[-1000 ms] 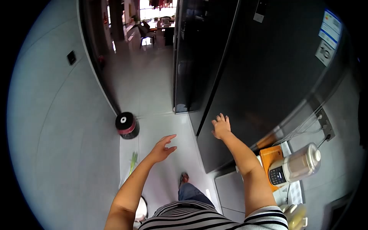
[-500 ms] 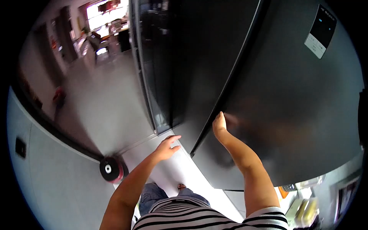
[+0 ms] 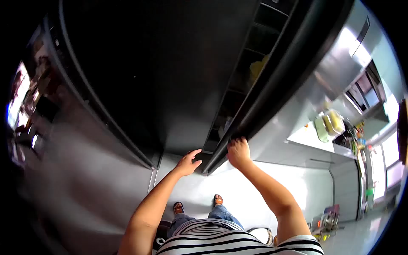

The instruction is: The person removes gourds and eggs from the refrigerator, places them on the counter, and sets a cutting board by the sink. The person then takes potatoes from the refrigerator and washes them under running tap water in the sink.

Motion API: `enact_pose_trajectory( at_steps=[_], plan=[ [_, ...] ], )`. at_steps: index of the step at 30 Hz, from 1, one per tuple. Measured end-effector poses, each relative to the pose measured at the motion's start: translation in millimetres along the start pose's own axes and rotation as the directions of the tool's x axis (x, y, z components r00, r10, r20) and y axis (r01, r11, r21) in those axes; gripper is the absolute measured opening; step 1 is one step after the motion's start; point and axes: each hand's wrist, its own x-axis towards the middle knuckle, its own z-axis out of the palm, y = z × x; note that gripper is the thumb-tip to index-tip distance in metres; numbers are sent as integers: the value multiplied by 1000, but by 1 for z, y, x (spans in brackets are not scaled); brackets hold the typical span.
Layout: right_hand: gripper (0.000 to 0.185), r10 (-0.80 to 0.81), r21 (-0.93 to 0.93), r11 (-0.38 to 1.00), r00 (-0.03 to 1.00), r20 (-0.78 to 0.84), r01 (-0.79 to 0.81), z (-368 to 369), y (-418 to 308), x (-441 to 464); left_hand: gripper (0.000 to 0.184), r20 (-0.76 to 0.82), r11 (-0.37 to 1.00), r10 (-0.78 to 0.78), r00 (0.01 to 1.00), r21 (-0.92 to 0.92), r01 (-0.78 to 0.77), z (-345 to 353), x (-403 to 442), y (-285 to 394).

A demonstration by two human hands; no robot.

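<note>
The right door (image 3: 293, 80) of a tall dark refrigerator stands partly open, seen nearly edge-on. My right hand (image 3: 239, 153) has its fingers curled round the lower part of that door's edge; the fingertips are partly hidden. Through the narrow gap, shelves or bins show inside, with a yellow item (image 3: 256, 68) whose kind I cannot make out. My left hand (image 3: 188, 163) hovers in the air below the closed left door (image 3: 170, 72). Its thumb and fingers are apart, and it holds nothing.
To the right, a counter (image 3: 299, 137) carries stacked containers (image 3: 330, 125) with yellow contents. A wire rack (image 3: 326, 222) with items stands at lower right. Below lies the pale floor (image 3: 263, 182), where my sandalled feet are planted. Another room shows at far left.
The right refrigerator door has swung from closed to partly open, with my right hand on its edge. My view has turned right, bringing the kitchen counter in. My left hand remains open.
</note>
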Motion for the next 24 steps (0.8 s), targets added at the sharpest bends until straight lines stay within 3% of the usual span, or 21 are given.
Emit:
enact_pose_trajectory(
  at_steps=[3,5,9,12,13,15,16,17,18,19,20,24],
  plan=[
    [28,174,185,970,982,-76,-158,-21,-10,-67,61,149,992,129,980,-29,-126,19,15,16],
    [27,279,218,936,960,14,-275,-34,-12,-99,64,237,958,264,935,48,-282,50,19,26],
    [32,428,223,874,901,71,-432,-33,-5,-162,75,470,953,271,840,-5,-304,117,16,62],
    [22,616,561,647,788,13,-516,-15,-8,-222,82,613,981,181,769,-55,-187,161,-4,79],
    [21,668,666,554,744,3,-500,-12,-13,-240,83,671,971,207,711,-55,-231,171,-11,83],
    [23,722,689,412,675,151,-596,-11,-17,-274,86,765,948,247,595,-64,-311,187,-21,90],
    [25,767,710,420,639,55,-565,1,-20,-286,89,755,884,390,528,-147,-443,202,-22,87],
    [26,803,727,432,595,-42,-533,13,-25,-298,89,764,863,421,490,-170,-476,215,-26,82],
    [29,842,752,304,534,75,-585,14,-26,-305,88,771,841,450,450,-196,-504,221,-30,85],
    [32,878,796,277,478,17,-538,28,-26,-312,88,776,817,479,411,-223,-531,226,-33,88],
    [34,901,805,248,433,13,-539,34,-23,-319,86,804,870,412,429,-207,-446,228,-37,89],
    [37,939,805,199,343,5,-559,59,13,-348,83,816,871,358,454,-118,-477,250,-24,51]
  ],
)
